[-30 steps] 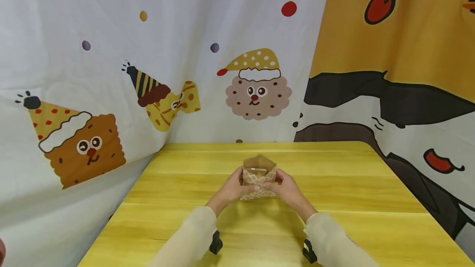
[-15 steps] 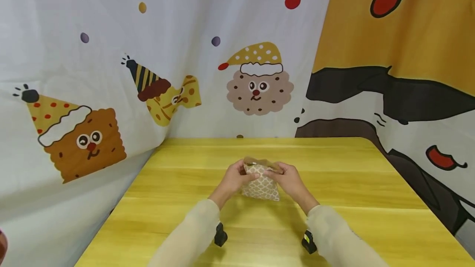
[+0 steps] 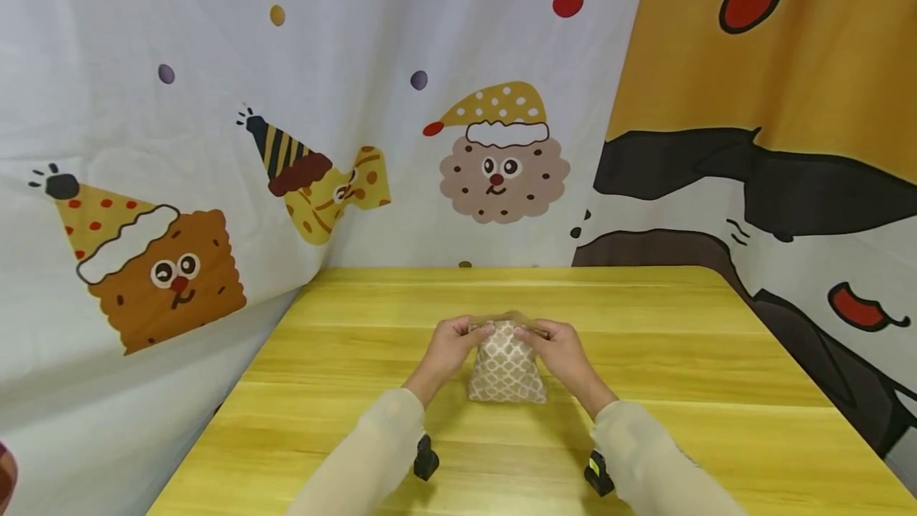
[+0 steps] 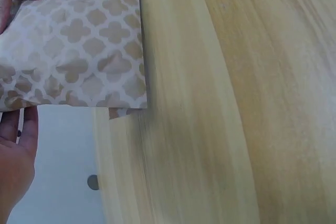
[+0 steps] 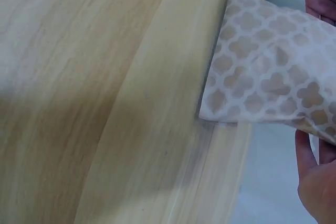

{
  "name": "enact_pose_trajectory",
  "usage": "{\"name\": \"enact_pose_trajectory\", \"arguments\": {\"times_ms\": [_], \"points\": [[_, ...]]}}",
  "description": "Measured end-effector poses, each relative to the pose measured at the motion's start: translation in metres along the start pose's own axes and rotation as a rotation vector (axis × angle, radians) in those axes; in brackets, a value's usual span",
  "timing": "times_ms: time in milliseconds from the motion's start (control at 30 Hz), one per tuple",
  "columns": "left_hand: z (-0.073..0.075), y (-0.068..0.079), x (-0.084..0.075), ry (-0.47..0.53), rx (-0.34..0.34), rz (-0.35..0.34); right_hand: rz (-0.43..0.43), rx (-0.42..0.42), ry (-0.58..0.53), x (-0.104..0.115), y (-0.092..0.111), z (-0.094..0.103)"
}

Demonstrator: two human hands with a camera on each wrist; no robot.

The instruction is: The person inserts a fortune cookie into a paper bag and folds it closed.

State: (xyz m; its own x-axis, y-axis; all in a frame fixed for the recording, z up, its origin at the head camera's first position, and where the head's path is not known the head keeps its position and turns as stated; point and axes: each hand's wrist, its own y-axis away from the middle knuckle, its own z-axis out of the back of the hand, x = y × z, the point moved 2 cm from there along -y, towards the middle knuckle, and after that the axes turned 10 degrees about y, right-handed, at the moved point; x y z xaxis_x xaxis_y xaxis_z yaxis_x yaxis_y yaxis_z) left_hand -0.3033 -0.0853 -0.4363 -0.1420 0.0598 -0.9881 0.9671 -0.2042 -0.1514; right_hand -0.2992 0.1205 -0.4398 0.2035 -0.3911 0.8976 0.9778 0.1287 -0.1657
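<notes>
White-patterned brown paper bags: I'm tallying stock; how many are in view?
1. The white-patterned brown paper bag is held near its top by the left hand and right hand; all views show this same one. Any behind it would be hidden.

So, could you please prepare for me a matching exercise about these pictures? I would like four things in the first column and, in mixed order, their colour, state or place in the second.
Things:
1. Left hand
2. Bag
3. Right sleeve
4. Table

Descriptions:
A. plain cream-coloured
B. holding the bag near its upper left corner in the head view
C. wood-grained, yellowish in the head view
D. tan and white, with a repeating pattern

Right pairs: 1-B, 2-D, 3-A, 4-C.
</notes>
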Motion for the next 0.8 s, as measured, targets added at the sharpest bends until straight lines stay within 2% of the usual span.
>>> {"name": "enact_pose_trajectory", "arguments": {"times_ms": [133,233,333,400,500,600,800], "points": [[0.000,0.002,-0.002,-0.029,0.039,0.015,0.001,0.003,-0.008,0.002,0.001,0.001],[-0.002,0.002,-0.004,-0.041,0.097,0.019,0.017,-0.004,-0.022,0.004,0.000,0.003],[-0.003,0.001,0.003,-0.058,0.173,0.061,0.002,0.065,-0.030,0.003,0.001,0.002],[-0.004,0.002,0.010,-0.075,0.203,0.117,-0.020,0.132,-0.034,0.001,0.002,0.001],[-0.004,0.004,0.018,-0.070,0.191,0.154,-0.018,0.157,-0.035,0.000,0.003,-0.002],[-0.004,0.004,0.019,-0.037,0.153,0.136,-0.005,0.128,-0.063,0.001,0.001,-0.002],[-0.005,0.004,0.015,0.000,0.136,0.111,-0.070,0.204,-0.091,-0.008,0.001,-0.007]]}}
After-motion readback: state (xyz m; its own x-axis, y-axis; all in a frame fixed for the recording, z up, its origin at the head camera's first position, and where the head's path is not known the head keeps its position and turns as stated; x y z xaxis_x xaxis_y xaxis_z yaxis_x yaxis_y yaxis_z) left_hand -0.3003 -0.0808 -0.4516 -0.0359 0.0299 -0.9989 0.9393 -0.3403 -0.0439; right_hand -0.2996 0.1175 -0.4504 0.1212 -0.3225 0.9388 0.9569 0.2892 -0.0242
